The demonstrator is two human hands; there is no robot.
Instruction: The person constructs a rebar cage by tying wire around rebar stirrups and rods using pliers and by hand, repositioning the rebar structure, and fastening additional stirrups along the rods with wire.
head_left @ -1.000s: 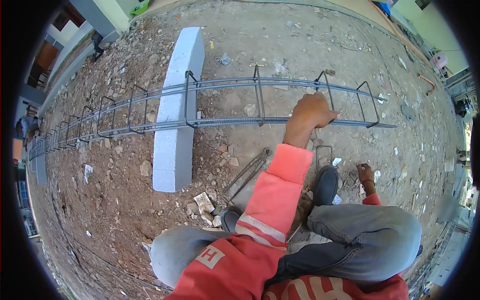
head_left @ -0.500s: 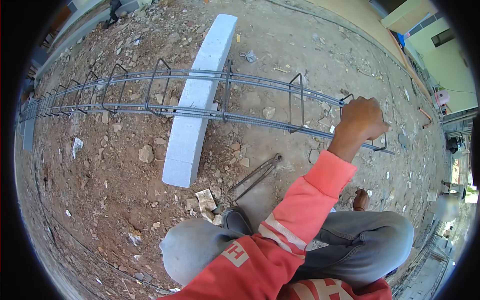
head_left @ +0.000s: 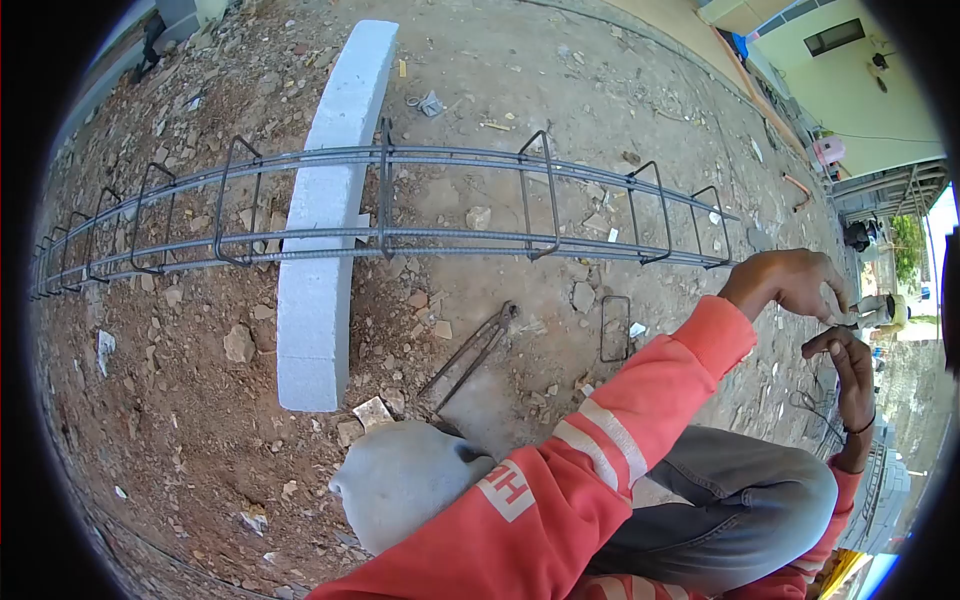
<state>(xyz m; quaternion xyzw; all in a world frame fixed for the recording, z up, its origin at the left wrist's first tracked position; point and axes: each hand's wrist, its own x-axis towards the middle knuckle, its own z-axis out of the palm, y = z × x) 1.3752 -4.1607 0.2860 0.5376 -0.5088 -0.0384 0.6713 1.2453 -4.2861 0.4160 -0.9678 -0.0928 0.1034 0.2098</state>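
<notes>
My left hand (head_left: 795, 285) is off the right end of the rebar cage (head_left: 450, 242), its fingers curled together; anything between them is too small to make out. Just below it, my right hand (head_left: 850, 375) is raised with bent fingers pressed together, its contents unclear. The cage has long bars with several rectangular stirrups and lies across a pale block (head_left: 325, 220). Below the cage, a loose stirrup (head_left: 615, 328) and long-handled pincers (head_left: 472, 355) lie on the ground.
Broken stones (head_left: 372, 412) lie near my knee (head_left: 405, 485). Rubble and debris cover the soil on the left. A pale wall (head_left: 850, 90) and a pink container (head_left: 828, 150) are at the upper right. Another person (head_left: 880, 311) is visible beyond my hands.
My left hand has left the cage and moved right. My right hand has risen from near the ground to just below it. The view has also shifted.
</notes>
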